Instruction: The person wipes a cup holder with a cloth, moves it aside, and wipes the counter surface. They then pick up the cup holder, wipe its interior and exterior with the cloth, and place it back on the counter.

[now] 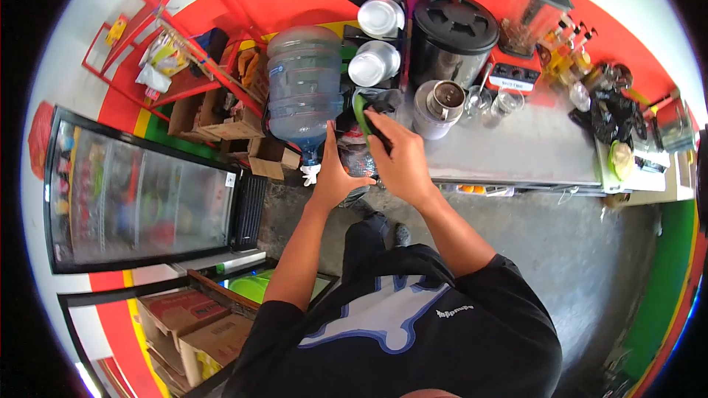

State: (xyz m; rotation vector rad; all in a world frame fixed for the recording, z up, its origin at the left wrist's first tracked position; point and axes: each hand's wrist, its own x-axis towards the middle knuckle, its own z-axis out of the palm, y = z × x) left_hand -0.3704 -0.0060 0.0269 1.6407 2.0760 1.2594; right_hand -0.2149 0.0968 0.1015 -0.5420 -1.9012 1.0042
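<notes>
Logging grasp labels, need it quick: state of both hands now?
Left hand: open, thumb and fingers spread; contact unclear.
Right hand: closed on a green item.

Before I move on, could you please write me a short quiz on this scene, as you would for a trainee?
1. Multiple choice: which of the person's hands is nearer the large, ribbed, clear plastic water jug?
A) the right hand
B) the left hand
2. True or false: the tall, black-framed glass door is to the person's left.
3. Fill in the blank: the large cylindrical container beyond the metal counter's front edge has a round ____ lid.

Key: 1. B; 2. true; 3. black
</notes>
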